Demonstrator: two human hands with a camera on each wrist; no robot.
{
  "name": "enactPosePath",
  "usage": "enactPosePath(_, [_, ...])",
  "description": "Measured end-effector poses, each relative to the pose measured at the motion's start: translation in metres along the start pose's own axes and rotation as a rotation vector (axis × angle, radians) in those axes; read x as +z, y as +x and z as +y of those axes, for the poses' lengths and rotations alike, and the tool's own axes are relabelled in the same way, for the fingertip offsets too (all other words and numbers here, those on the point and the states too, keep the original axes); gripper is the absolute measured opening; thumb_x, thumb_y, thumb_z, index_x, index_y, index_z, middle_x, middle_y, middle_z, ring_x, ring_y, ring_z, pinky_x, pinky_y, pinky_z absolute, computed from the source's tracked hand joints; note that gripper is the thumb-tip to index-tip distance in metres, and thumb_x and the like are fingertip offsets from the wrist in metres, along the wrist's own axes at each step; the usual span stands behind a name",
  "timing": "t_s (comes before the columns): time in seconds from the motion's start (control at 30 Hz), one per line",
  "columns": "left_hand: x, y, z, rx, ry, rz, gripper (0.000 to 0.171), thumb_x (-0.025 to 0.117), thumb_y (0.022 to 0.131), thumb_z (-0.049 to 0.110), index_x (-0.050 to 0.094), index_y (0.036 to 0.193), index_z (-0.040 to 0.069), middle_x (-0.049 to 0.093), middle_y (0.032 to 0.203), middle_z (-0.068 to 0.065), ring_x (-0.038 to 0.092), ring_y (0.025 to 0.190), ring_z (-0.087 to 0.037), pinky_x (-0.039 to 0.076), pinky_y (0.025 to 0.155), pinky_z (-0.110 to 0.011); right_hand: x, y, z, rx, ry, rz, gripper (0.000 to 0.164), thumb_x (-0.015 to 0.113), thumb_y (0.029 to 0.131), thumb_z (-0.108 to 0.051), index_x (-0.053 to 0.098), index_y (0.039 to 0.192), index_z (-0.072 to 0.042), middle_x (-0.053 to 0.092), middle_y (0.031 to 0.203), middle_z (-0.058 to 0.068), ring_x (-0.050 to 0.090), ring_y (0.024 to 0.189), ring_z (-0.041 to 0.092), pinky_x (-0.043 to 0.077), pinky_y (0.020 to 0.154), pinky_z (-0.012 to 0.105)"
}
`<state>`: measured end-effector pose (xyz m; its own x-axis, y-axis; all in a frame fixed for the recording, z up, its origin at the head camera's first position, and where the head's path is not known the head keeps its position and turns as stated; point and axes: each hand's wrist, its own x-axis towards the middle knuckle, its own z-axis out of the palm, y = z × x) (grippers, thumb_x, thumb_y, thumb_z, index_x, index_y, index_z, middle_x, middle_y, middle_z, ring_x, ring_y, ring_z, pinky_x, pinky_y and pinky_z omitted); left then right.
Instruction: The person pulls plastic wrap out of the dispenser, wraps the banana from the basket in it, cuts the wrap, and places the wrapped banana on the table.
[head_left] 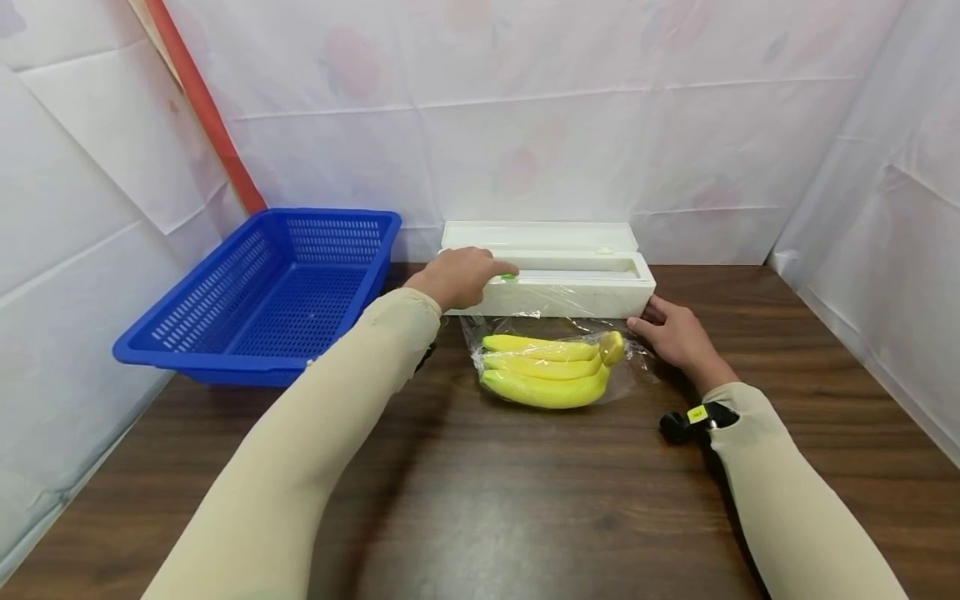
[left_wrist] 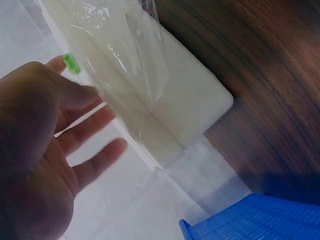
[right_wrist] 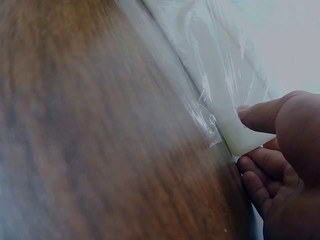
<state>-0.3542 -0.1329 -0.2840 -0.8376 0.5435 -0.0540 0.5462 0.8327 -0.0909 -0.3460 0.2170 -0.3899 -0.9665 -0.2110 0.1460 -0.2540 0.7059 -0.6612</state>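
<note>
A long white box-shaped film dispenser (head_left: pixel 540 298) lay parallel to the far edge of the worktop (head_left: pixel 480 492), about midway along it, its white lid (head_left: pixel 536 235) tipped back towards the sheeted wall. Clear plastic film (right_wrist: pixel 204 117) hung over its front face and ran down to a bunch of yellow bananas (head_left: pixel 551 367), which lay just in front of the box. The film covered the bunch and stuck out past its stem; whether it had been cut free could not be told. The bunch presumably lay so close so that the film could reach it without being pulled far.

The left hand (head_left: pixel 456 279) was over the left part of the box, its fingers spread, the extended forefinger touching a small green plastic slider (left_wrist: pixel 71 64) on the top. That reach looked suited to pushing the slider along its track. The right hand (head_left: pixel 678 337) gripped the box's right front corner, thumb on the front face and fingers bent round the end, probably to brace it against a sideways push.

The bananas lay between the hands and nearer the worktop's front edge than the box did, their stem end near the right hand; neither hand held them. An empty blue plastic basket (head_left: pixel 303 310) stood at the worktop's far left corner, apparently kept out of the way.
</note>
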Motion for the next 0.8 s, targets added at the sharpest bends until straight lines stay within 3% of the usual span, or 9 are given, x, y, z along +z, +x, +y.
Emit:
enactPosePath(0.23, [0.005, -0.002, -0.004, -0.001, -0.01, -0.003, 0.074, 0.053, 0.093, -0.012, 0.046, 0.151, 0.034, 0.061, 0.132, -0.015, 0.059, 0.114, -0.031, 0.053, 0.085, -0.044, -0.001, -0.001, 0.001, 0.006, 0.002, -0.006, 0.064, 0.06, 0.102, -0.03, 0.037, 0.153, -0.002, 0.055, 0.14, 0.022, 0.048, 0.133, 0.039, 0.033, 0.11, 0.055])
enactPosePath(0.53, [0.008, -0.01, -0.011, -0.034, -0.033, -0.003, 0.068, 0.048, 0.097, -0.013, 0.048, 0.15, 0.031, 0.06, 0.135, -0.012, 0.057, 0.12, -0.03, 0.051, 0.091, -0.044, 0.006, 0.003, -0.002, -0.005, 0.002, -0.007, 0.064, 0.061, 0.101, -0.029, 0.037, 0.154, -0.002, 0.055, 0.14, 0.022, 0.047, 0.133, 0.039, 0.035, 0.108, 0.055])
enactPosePath(0.8, [0.009, -0.016, -0.019, -0.045, -0.061, 0.036, 0.06, 0.049, 0.097, -0.01, 0.055, 0.145, 0.026, 0.061, 0.132, -0.012, 0.058, 0.119, -0.03, 0.051, 0.093, -0.043, 0.004, 0.005, -0.005, -0.01, -0.001, -0.031, 0.066, 0.061, 0.102, -0.03, 0.035, 0.155, -0.002, 0.054, 0.141, 0.023, 0.046, 0.134, 0.04, 0.033, 0.109, 0.056])
